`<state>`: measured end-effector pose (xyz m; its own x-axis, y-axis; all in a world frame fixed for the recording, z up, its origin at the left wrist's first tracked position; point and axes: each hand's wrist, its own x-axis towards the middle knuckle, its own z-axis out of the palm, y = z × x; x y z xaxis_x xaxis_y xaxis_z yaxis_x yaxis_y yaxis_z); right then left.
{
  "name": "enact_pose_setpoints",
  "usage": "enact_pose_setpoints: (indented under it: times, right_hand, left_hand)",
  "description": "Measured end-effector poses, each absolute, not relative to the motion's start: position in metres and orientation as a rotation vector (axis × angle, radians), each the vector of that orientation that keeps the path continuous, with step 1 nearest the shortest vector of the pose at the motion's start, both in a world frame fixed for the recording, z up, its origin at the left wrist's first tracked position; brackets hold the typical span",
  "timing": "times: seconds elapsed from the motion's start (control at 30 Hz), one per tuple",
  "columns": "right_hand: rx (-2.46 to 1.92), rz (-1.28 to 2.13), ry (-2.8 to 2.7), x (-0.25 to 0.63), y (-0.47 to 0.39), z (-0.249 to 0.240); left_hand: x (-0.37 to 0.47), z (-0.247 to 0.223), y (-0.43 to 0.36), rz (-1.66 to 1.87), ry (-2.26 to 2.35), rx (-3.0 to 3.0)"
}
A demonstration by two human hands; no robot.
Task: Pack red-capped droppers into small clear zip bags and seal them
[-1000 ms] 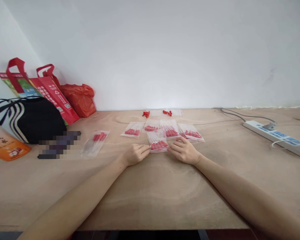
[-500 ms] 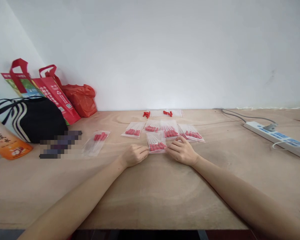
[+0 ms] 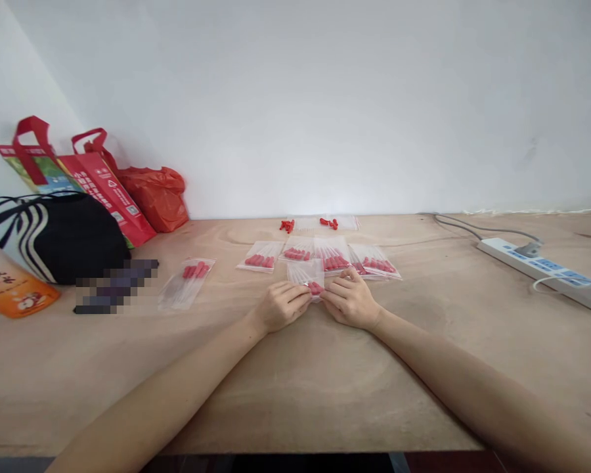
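Observation:
A small clear zip bag (image 3: 305, 270) of red-tipped, pale-stemmed pieces lies on the table in front of me. My left hand (image 3: 283, 305) has its fingers closed at the bag's near edge, covering part of the red ends. From the other side, my right hand (image 3: 350, 300) pinches the near right corner of this bag. Just beyond it are more filled bags: one at the left (image 3: 261, 256), one behind (image 3: 298, 249), one close to my right fingers (image 3: 332, 253) and a small overlapping stack (image 3: 375, 263).
Another bag (image 3: 187, 282) with a few red-ended pieces lies to the left. Loose red pieces (image 3: 286, 226) and flat bags (image 3: 308, 223) sit near the wall. Shopping bags (image 3: 108, 190), a black drawstring bag (image 3: 79, 230) and an orange pouch (image 3: 17, 282) stand left; a power strip (image 3: 544, 269) lies right.
My left hand has slid right along the bag's near edge, closer to my right hand, and now hides some red ends. My right hand has shifted slightly left. The view has moved a little.

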<state>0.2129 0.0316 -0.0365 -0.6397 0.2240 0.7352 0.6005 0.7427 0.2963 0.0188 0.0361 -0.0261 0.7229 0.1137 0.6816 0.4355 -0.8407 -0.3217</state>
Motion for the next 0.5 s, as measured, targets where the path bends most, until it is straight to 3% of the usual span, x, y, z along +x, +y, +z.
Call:
enact_pose_setpoints:
  times: [0.5]
  right_hand:
    - [-0.589, -0.655, -2.286, 0.2073, 0.0301, -0.0395]
  left_hand:
    - [0.0179, -0.0262, 0.0372, -0.891, -0.324, -2.453]
